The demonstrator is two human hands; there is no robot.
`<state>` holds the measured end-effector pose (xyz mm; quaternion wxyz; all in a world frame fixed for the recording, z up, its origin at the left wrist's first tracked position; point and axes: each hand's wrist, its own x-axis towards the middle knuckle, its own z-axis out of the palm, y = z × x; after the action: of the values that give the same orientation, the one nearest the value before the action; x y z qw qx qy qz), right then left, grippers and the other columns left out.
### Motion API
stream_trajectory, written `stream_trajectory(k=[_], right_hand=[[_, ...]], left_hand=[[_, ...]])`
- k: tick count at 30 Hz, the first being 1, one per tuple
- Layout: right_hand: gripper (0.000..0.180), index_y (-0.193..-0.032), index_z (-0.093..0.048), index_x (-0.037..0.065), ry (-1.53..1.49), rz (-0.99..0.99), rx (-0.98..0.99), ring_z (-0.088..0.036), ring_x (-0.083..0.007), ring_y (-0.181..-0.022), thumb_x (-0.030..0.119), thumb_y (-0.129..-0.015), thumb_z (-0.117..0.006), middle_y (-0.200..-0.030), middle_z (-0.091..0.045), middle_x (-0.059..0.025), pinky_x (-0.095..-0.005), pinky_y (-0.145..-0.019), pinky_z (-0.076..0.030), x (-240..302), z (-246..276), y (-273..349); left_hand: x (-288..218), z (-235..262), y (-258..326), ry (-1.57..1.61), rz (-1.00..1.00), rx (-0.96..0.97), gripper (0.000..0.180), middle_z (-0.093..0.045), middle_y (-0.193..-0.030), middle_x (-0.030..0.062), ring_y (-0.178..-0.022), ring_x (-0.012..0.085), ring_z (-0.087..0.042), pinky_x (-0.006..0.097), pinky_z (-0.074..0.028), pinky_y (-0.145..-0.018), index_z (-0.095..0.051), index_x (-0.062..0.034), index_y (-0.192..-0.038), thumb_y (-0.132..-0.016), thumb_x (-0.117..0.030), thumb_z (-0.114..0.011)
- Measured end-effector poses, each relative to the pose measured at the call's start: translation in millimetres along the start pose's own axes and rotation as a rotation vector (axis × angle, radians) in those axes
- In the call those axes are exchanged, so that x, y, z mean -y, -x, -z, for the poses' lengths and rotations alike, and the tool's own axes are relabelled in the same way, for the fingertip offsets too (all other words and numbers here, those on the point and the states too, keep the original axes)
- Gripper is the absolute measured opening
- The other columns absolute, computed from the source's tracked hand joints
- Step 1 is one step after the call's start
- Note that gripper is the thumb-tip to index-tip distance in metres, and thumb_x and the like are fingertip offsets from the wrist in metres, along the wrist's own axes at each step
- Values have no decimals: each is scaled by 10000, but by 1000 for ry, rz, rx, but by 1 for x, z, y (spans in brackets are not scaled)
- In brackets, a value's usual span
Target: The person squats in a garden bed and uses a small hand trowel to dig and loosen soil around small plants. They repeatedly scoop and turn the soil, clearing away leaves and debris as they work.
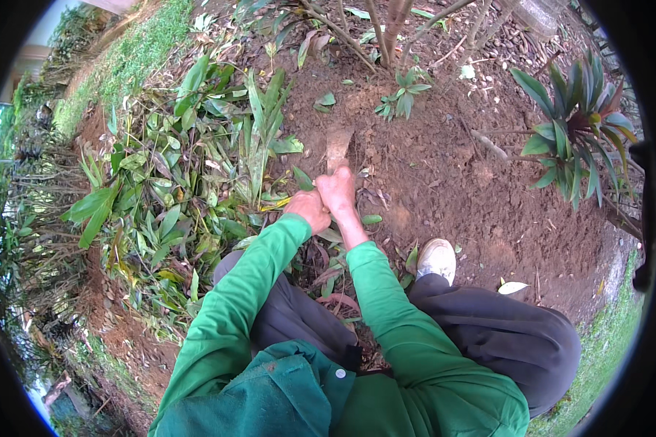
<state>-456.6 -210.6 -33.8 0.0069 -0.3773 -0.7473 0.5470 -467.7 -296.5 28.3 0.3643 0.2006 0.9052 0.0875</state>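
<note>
My right hand (pixel 337 192) is closed around the hidden handle of a digging tool that looks like a hand trowel. Its flat, soil-coloured blade (pixel 338 148) points away from me, its far end against the brown soil (pixel 430 167). Just below and to the left, my left hand (pixel 309 211) is closed too, pressed against the right hand at the handle's near end. Fingers cover the handle, so its shape does not show. A small green seedling (pixel 402 96) grows in the soil beyond the blade, slightly to the right.
Cut leaves and stems form a heap (pixel 175 182) on the left. A shrub's stems (pixel 392 33) rise at the far side. A plant with green and dark red leaves (pixel 579 127) stands at right. My white shoe (pixel 436 261) rests on the soil near a fallen pale leaf (pixel 513 288).
</note>
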Motion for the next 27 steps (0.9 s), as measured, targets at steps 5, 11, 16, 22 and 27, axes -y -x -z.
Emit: stream_trajectory(k=[5, 11, 16, 22, 27], right_hand=[[296, -867, -627, -100, 289, 69, 157, -631, -416, -840, 108, -668, -559, -862, -619, -314, -447, -748, -517, 8, 21, -42], [310, -928, -635, -78, 422, 45, 286, -619, -400, -919, 112, -700, -545, -950, -617, -302, -429, -780, -522, 6, 17, -57], [245, -837, -594, -69, -168, 115, 108, -642, -317, -750, 106, -665, -592, -790, -636, -227, -380, -685, -515, -10, -2, -56], [164, -759, -596, -3, -851, 17, 193, -512, -138, -555, -32, -598, -583, -635, -574, -33, -308, -520, -429, -10, -1, -64], [128, -703, -583, -5, -479, 76, 94, -522, -143, -572, 8, -576, -599, -617, -564, -42, -309, -534, -433, 2, 25, -53]], left_hand=[[-24, -16, -31, 228, 84, -20, 441, -611, -1014, 272, -1002, 388, -582, 425, -460, -879, -620, 25, -1004, -705, -298, -608], [-9, -29, -59, 355, 171, 79, 468, -642, -990, 222, -981, 334, -614, 385, -473, -849, -624, -12, -1014, -654, -305, -675], [-11, -4, -51, -165, 53, 12, 399, -629, -1015, 216, -961, 345, -614, 409, -488, -859, -613, 44, -975, -683, -227, -619], [-34, 25, -51, -438, -32, 16, 394, -642, -1025, 171, -1008, 290, -608, 382, -481, -878, -610, -1, -1044, -718, -223, -613], [-36, 15, -38, -61, -26, -132, 418, -613, -1009, 261, -991, 377, -584, 453, -456, -877, -570, 35, -1062, -721, -206, -577]])
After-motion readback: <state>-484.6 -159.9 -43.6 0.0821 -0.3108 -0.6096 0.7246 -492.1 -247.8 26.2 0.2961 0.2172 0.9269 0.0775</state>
